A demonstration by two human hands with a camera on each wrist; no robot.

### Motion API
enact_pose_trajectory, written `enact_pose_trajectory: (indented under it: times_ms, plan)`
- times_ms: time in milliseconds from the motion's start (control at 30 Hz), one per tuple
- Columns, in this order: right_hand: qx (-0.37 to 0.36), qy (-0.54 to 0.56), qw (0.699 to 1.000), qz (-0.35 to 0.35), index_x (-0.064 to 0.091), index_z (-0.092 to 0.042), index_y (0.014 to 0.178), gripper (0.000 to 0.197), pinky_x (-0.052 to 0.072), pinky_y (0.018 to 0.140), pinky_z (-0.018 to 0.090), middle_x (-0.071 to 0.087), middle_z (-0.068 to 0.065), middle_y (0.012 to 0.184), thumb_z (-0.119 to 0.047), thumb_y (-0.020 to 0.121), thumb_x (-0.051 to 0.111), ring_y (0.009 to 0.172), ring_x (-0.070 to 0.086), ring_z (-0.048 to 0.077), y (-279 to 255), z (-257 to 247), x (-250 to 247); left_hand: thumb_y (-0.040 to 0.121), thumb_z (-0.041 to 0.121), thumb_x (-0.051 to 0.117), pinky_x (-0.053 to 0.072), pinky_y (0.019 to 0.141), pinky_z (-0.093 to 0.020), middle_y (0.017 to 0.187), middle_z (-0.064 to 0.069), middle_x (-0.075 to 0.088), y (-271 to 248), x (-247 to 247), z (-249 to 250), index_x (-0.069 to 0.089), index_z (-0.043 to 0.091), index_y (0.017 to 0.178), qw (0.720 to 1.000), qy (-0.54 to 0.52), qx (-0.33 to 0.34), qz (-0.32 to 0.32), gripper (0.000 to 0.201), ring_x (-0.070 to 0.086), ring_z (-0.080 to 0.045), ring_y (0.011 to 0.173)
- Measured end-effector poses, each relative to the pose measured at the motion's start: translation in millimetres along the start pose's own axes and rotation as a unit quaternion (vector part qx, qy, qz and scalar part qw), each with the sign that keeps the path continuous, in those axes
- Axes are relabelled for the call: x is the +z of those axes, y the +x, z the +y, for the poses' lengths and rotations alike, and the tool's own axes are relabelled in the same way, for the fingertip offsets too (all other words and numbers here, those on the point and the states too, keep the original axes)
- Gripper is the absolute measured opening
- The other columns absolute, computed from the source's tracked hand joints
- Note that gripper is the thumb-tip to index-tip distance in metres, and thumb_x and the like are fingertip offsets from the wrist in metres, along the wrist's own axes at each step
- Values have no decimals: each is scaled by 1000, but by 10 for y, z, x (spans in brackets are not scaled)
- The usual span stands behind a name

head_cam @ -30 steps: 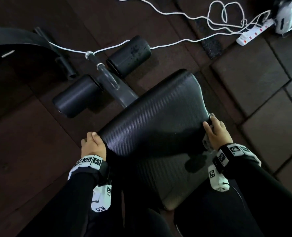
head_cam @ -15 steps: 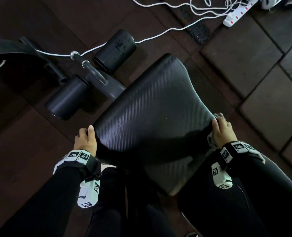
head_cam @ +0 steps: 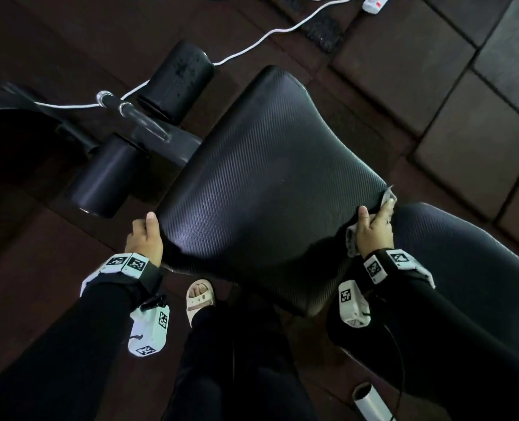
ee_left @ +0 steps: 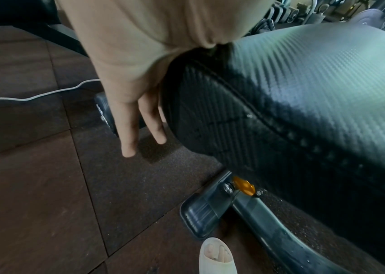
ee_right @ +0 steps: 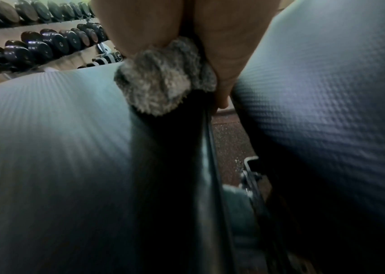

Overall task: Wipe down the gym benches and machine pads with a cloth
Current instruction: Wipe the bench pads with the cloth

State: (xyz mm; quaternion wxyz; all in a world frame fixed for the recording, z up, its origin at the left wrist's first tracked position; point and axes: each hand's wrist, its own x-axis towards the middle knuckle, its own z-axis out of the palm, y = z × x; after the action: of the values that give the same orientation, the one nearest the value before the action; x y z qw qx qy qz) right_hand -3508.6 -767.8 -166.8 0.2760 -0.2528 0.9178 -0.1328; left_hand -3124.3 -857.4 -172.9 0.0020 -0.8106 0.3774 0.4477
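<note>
The black textured seat pad (head_cam: pixel 267 183) of a gym bench fills the middle of the head view. My left hand (head_cam: pixel 144 233) rests on its left edge, thumb on top. In the left wrist view its straight fingers (ee_left: pixel 128 140) hang down along the pad's side (ee_left: pixel 210 111). My right hand (head_cam: pixel 373 229) grips a fuzzy grey cloth (head_cam: pixel 352 243) at the pad's right edge. It sits in the gap between the seat pad and the bench's back pad (head_cam: pixel 471 268). The right wrist view shows the cloth (ee_right: pixel 163 81) bunched under the palm, with a fingertip reaching down into that gap.
Two black foam rollers (head_cam: pixel 179 77) (head_cam: pixel 103 177) on a metal bar stand beyond the pad. A white cable (head_cam: pixel 252 47) runs to a power strip (head_cam: pixel 375 3). My sandalled foot (head_cam: pixel 199 296) stands by the bench's floor foot (ee_left: pixel 205 215). A dumbbell rack (ee_right: pixel 34 42) lines the far wall.
My right hand has slid the cloth along the pad's right edge into the gap beside the back pad. The left hand has stayed on the left edge. The view has tilted down.
</note>
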Motion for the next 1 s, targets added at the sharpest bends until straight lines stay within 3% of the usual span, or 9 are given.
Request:
enact_pose_trajectory:
  times_ms: [233,400,533,800,900,1000]
  plan:
    - [36,54,997,-33,-2,-11,149,72,23,104,30,18,27,151,-34,97,42,135,26,37,-1066,170,306,100,48,21,29,100,-43,132,-28,46,32,10,-42,40,7,133,1000,5,16,11,55,43,-43,120]
    - [66,58,995,-53,-4,-8,149,74,23,107,35,20,30,148,-39,97,40,135,25,39,-911,153,267,100,49,21,29,100,-43,132,-29,45,42,-5,-43,39,6,132,1000,8,28,-3,56,43,-43,121]
    - [63,61,996,-25,0,-6,149,72,26,106,36,27,32,145,-38,98,39,133,31,40,-813,117,246,100,48,20,29,100,-43,132,-30,45,50,-13,-52,39,5,131,999,11,41,-3,56,43,-43,120]
    - [8,37,999,-8,5,-9,149,65,34,95,29,28,30,140,-27,98,42,123,39,37,-1512,211,460,100,48,24,30,98,-41,134,-29,42,42,-20,-85,38,8,132,998,15,63,-10,53,43,-43,119]
    - [-5,57,998,-38,7,-11,149,62,22,105,23,11,25,151,-20,99,41,140,20,32,-1745,312,529,99,49,28,31,98,-41,137,-25,38,3,-7,-108,37,10,136,997,22,76,1,55,42,-41,120]
    - [-28,74,995,-60,6,-11,149,61,10,109,21,-2,20,155,-16,99,40,145,2,26,-1846,351,534,98,49,31,32,97,-42,139,-23,35,-52,13,-159,34,10,141,994,34,105,14,58,43,-42,119]
